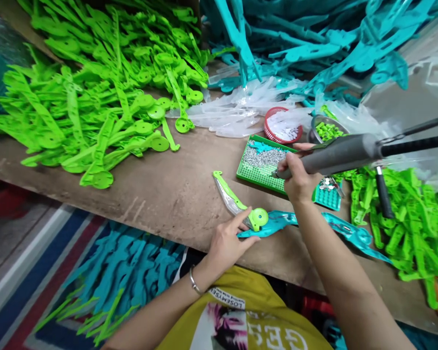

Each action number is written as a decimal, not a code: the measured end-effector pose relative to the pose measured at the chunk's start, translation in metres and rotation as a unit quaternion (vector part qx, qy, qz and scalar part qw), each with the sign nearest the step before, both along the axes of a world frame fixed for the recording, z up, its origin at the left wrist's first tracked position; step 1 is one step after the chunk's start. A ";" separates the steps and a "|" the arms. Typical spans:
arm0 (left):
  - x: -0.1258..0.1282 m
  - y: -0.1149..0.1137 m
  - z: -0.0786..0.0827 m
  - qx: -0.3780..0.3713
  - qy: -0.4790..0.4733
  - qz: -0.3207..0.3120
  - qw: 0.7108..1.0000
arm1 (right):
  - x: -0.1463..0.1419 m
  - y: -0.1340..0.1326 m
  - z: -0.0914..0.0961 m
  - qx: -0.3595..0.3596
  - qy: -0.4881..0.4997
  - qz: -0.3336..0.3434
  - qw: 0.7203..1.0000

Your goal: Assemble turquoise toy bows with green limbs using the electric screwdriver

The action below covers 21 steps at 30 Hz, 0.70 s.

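My left hand point(228, 241) is closed on the near end of a long teal plastic handle point(279, 221), thumb and forefinger either side of it. A curved silver-grey blade point(230, 201) with a lime-green plastic piece point(260, 217) lies at that end, the green disc resting over the teal handle. My right hand point(301, 180) is wrapped around a grey power screwdriver point(341, 154). Its tip is over a green tray point(253, 176) that holds small silver screws point(264, 156). The teal handle runs on behind my right forearm.
Lime-green parts are heaped at left point(105, 97) and right point(412, 218). Teal parts point(314, 43) pile up at the back, beside clear plastic strips point(237, 109). A red basket point(268, 129), a metal bowl point(314, 133) and a small teal tray point(330, 200) stand nearby. More teal parts point(131, 272) lie below the table.
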<state>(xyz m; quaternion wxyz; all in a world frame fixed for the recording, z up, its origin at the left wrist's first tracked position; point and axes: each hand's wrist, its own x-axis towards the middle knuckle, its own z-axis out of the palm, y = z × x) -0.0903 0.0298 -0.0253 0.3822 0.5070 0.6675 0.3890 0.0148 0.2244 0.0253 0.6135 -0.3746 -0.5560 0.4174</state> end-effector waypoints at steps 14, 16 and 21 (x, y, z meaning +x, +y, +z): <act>0.001 -0.001 -0.002 0.031 0.014 -0.002 0.999 | -0.005 0.017 -0.030 -0.012 -0.010 0.003 1.000; 0.001 -0.001 -0.002 0.029 0.015 -0.004 0.999 | -0.006 0.018 -0.028 -0.016 -0.023 0.012 1.000; 0.004 -0.002 -0.001 0.023 0.042 -0.001 0.999 | -0.008 0.018 -0.018 0.004 -0.014 0.014 1.000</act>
